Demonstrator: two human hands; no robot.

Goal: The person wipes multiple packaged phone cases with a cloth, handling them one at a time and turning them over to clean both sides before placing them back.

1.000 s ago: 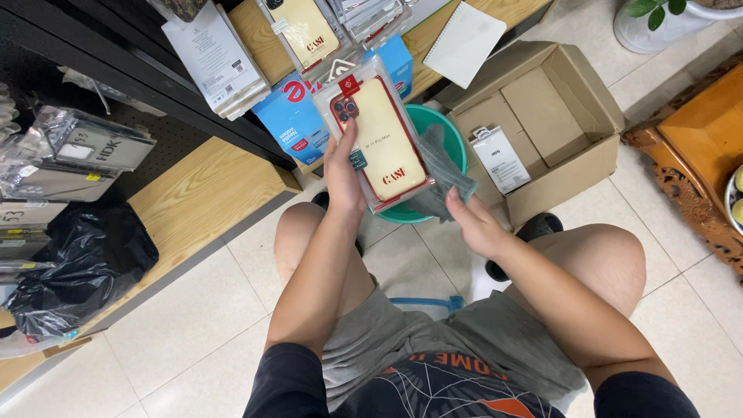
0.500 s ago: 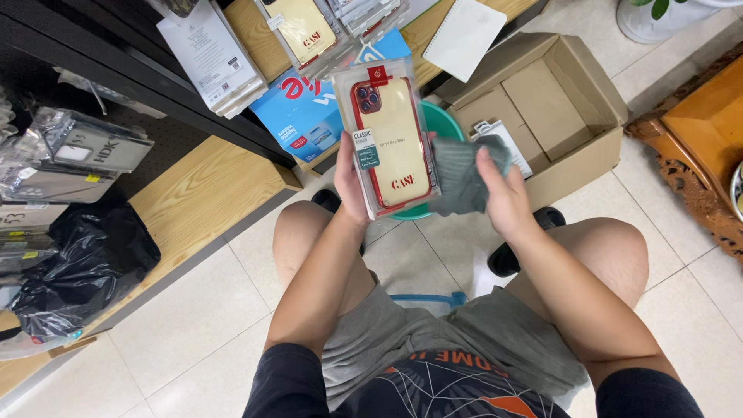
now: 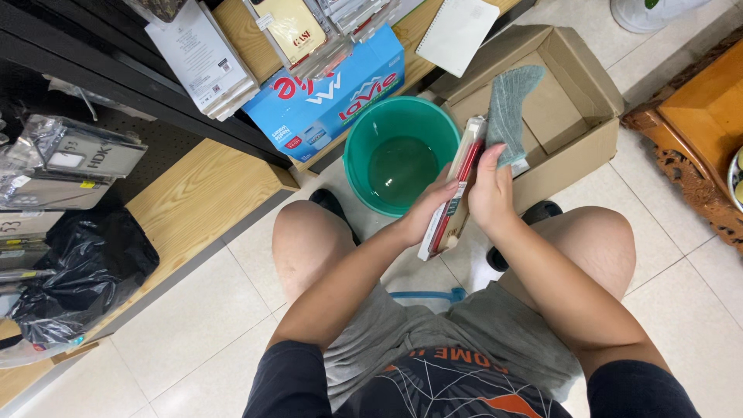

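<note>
A person sits low over a pale tiled floor (image 3: 193,325), bare knees spread, both forearms reaching forward and meeting between them. A wooden shelf unit (image 3: 193,193) runs along the left, with a black plastic bag (image 3: 77,271) on its lower board. An open cardboard box (image 3: 573,101) lies ahead on the right, and just left of it stands a green plastic bucket (image 3: 398,151) with water in the bottom. A blue printed carton (image 3: 329,97) sits behind the bucket on the shelf edge.

The left hand (image 3: 429,213) comes in from the lower left, wrist straight, fingers curled under and around a packaged phone case (image 3: 457,190), which is turned edge-on to the camera, so only its thin red and clear side shows. The package hangs in the air above the floor, near the bucket's right rim and in front of the box.

The right hand (image 3: 489,190) rises from the lower right, palm pressed to the far face of the package, its fingers pinching a grey cloth (image 3: 511,108). The cloth stands up from the fingers, over the box.
</note>
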